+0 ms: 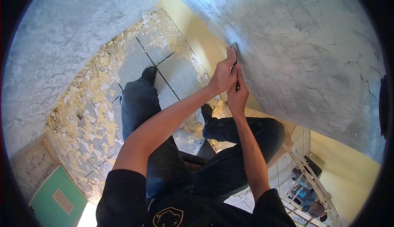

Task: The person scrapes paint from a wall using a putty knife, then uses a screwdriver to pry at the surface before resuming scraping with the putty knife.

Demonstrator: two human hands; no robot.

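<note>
Both my hands are on a scraper, its flat metal blade pressed against the wall at the border of bare grey and yellow paint. My left hand is the one nearer the blade, its fingers stretched along it. Behind it, my right hand is wrapped around the dark handle, part of which shows between the hands. The grey wall is streaked and scraped. Below it runs a band of yellow paint.
Paint flakes lie thickly along the left wall and over the tiled floor. A green door with a vent stands at lower left. At lower right are a wooden ladder and another person.
</note>
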